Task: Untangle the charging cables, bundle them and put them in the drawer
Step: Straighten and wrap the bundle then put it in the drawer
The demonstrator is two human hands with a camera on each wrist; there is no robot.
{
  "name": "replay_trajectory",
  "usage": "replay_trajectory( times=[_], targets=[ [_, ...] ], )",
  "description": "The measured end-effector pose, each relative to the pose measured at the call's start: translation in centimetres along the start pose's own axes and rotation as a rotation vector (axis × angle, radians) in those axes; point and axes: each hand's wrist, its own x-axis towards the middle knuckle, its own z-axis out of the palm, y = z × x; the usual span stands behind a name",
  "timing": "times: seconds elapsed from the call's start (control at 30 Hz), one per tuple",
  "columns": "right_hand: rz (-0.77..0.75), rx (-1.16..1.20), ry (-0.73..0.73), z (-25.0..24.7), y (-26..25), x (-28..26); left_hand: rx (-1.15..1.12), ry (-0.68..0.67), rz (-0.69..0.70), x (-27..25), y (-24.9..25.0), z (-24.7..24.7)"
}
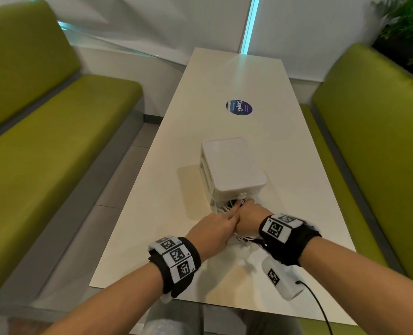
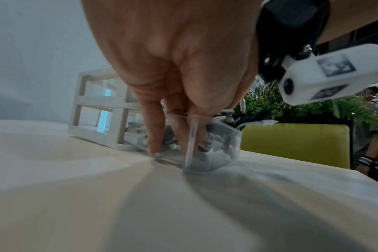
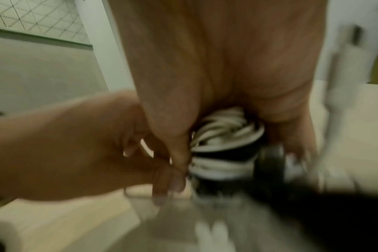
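A small white drawer unit (image 1: 232,170) stands mid-table with its clear bottom drawer (image 2: 216,158) pulled out toward me. My right hand (image 1: 249,216) grips a coiled bundle of white and black charging cables (image 3: 224,136) and holds it down in the drawer; plug ends (image 2: 255,119) stick up over the rim. My left hand (image 1: 215,228) is at the drawer's left wall, fingers pointing down: the index fingertip (image 2: 153,150) is outside the wall at the table, the other fingers inside. The two hands touch. The drawer's inside is mostly hidden by them.
The long white table (image 1: 249,76) carries a round blue sticker (image 1: 238,108) beyond the unit. Green benches (image 1: 55,122) (image 1: 369,141) run along both sides. A plant (image 1: 408,27) stands far right. Another person (image 2: 369,136) is behind the right bench.
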Motion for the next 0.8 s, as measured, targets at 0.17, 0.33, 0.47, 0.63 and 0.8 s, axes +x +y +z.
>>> replay_trajectory(
  times=[0.17,0.33,0.47,0.63,0.8],
  targets=[
    [-0.133,-0.067,-0.098,-0.5,0.7,-0.8,0.024,-0.002,0.008,-0.5,0.0,-0.1],
    [-0.095,-0.036,-0.069,-0.1,0.3,-0.7,-0.061,0.070,0.118,-0.2,-0.9,0.0],
    [-0.047,-0.075,0.098,0.6,0.0,-0.6,-0.061,0.042,0.084,0.7,-1.2,0.0],
    [-0.096,-0.004,-0.169,-1.5,0.4,-0.8,-0.018,0.036,0.032,0.6,-1.0,0.2],
    [-0.150,0.077,-0.346,-2.1,2.9,-1.7,0.018,0.056,0.031,0.2,-1.0,0.9]
  ],
)
